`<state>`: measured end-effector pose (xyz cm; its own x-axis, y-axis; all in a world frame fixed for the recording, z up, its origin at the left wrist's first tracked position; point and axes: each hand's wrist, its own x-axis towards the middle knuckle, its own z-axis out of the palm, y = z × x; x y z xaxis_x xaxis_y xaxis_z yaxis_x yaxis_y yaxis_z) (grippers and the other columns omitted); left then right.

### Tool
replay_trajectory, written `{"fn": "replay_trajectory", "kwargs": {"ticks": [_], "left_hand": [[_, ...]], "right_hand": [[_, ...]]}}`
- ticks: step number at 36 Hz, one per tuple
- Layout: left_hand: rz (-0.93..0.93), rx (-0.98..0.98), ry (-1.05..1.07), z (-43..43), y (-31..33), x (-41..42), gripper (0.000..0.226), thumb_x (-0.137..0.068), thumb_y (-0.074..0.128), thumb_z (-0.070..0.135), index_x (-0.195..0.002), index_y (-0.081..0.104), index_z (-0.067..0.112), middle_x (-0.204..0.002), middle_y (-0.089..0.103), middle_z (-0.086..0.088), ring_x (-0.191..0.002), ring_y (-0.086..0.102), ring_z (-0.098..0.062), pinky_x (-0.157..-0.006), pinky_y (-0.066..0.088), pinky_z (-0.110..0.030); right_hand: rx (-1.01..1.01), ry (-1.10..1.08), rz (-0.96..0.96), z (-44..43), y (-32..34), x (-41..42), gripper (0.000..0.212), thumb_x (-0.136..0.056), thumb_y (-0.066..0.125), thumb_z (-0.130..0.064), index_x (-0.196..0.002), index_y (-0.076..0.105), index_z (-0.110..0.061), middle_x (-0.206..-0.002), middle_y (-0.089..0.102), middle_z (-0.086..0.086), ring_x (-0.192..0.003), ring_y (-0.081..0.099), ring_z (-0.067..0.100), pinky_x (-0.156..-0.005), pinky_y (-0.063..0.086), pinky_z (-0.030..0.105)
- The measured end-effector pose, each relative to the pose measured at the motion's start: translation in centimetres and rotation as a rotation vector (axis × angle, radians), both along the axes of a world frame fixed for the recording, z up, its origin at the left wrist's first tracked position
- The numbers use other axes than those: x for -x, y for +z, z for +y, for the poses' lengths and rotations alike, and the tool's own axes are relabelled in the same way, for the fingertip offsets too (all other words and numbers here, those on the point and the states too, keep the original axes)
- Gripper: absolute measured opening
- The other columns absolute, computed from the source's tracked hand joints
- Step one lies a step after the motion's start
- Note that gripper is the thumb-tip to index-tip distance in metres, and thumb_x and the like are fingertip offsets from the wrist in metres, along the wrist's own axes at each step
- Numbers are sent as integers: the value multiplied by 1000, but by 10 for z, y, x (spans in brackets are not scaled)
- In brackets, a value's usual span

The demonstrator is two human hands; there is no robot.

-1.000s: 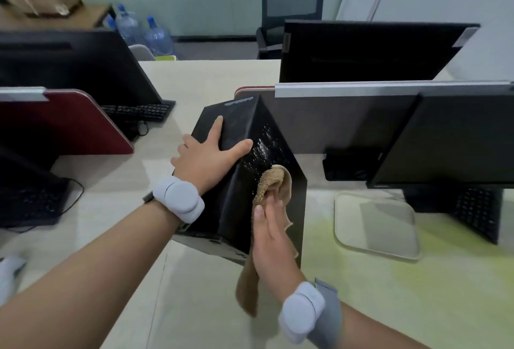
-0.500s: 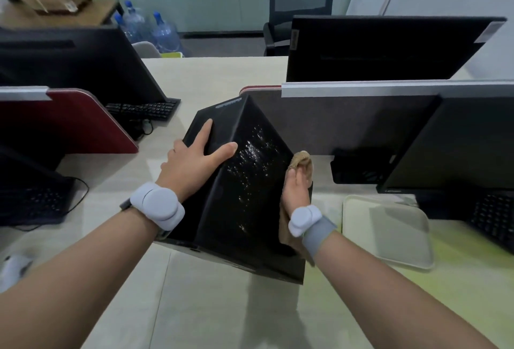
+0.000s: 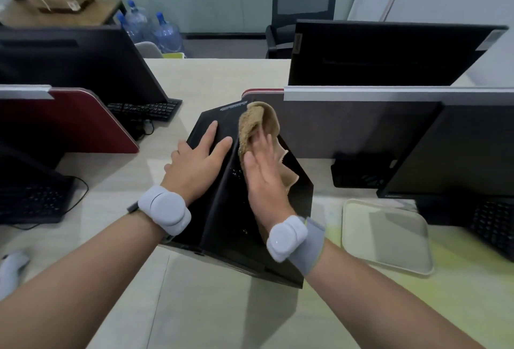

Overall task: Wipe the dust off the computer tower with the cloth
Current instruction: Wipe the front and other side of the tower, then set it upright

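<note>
The tower (image 3: 222, 209) sits in the middle of the table (image 3: 211, 309), black, standing with its top edge running away from the camera, right up against the grey divider (image 3: 347, 126) at its far end. You're looking down on it, so both sloping sides show.

Left hand (image 3: 194, 165) is flat on the left face near the top, fingers spread, thumb pointing along the ridge. So that grip is apart, nothing clamped, just pressing on the case.

Right hand (image 3: 264, 170) is on the right face, palm down on the cloth (image 3: 257, 123). The cloth is tan and fuzzy, bunched up under the fingers, with its far end curling up past the fingertips near the tower's far top corner and another flap poking out on the right side of the hand. The fingers look blurred. That grip is also spread flat, holding the cloth against the panel by pressure rather than pinching it.

There are light specks (image 3: 236, 173) on the right face just left of the hand.

Both wrists have grey-white bands on.

Around it: a pale tray (image 3: 389, 240) on the table to the right, a monitor (image 3: 459, 151) and keyboard (image 3: 492, 229) past that, and a red divider (image 3: 72, 123) on the left.
</note>
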<state>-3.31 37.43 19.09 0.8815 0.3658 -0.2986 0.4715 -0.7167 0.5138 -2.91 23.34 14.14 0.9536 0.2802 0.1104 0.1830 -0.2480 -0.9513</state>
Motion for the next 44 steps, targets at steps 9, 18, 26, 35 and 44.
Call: {"fn": "replay_trajectory", "kwargs": {"ticks": [9,18,26,35,44], "left_hand": [[0,-31,-4,-2,-1,-1,79,-64,15,87,-141,9,69,-152,28,-20,-140,26,-39,-114,21,-54],[0,38,5,1,4,3,74,-70,22,83,-142,13,68,-149,31,-17,-140,28,-37,-116,22,-54],[0,-20,-14,-6,2,2,71,-74,19,83,-143,9,67,-151,30,-17,-140,26,-37,-113,20,-55],[16,-88,-14,-17,2,0,73,-74,16,83,-144,8,65,-153,26,-21,-140,26,-40,-110,20,-55],[18,-110,-38,-26,4,2,69,-81,20,82,-146,7,63,-156,22,-22,-141,24,-40,-110,19,-56]], "right_hand": [[15,-14,-164,-1,-16,-9,47,-105,26,-39,-148,11,-52,-158,6,-31,-151,-1,1,-124,6,49],[107,-260,196,-12,-44,-46,52,-107,23,-36,-157,19,-22,-165,18,-4,-152,12,14,-124,7,38],[68,-245,456,-25,-24,-52,49,-109,17,-20,-156,16,-7,-166,9,8,-153,6,23,-123,6,37],[-41,10,102,-11,16,20,45,-108,28,-26,-149,12,-37,-163,4,-16,-150,-6,1,-124,-4,39],[21,74,-199,-36,-21,78,57,-104,31,-32,-149,5,-55,-164,5,-24,-153,-1,9,-122,8,56]]}}
